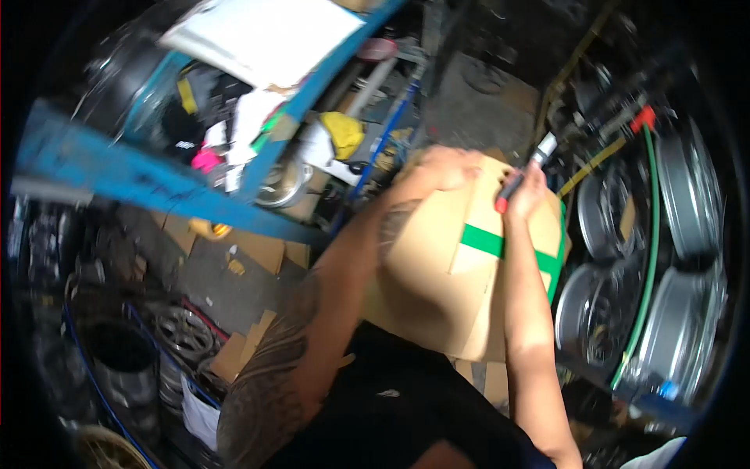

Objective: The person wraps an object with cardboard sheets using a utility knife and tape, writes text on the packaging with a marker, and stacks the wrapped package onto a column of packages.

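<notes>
A brown cardboard box (pixel 422 273) with green tape (pixel 482 240) across it is right in front of my body. Near its far edge, my left hand (pixel 449 168) lies on the cardboard, its fingers pointing right and somewhat blurred. My right hand (pixel 529 191) is closed around a marker (pixel 512 186) with a red end, a dark body and a white end. This hand is over the right part of the box, above the tape. Whether the marker touches the cardboard I cannot tell.
Silver wheel rims (pixel 609 215) are stacked on a rack at the right, with a green strip (pixel 653 227) in front. A blue metal shelf (pixel 156 184) holding mixed items stands at the left. More wheels (pixel 183 332) and cardboard pieces (pixel 262 248) are at the lower left.
</notes>
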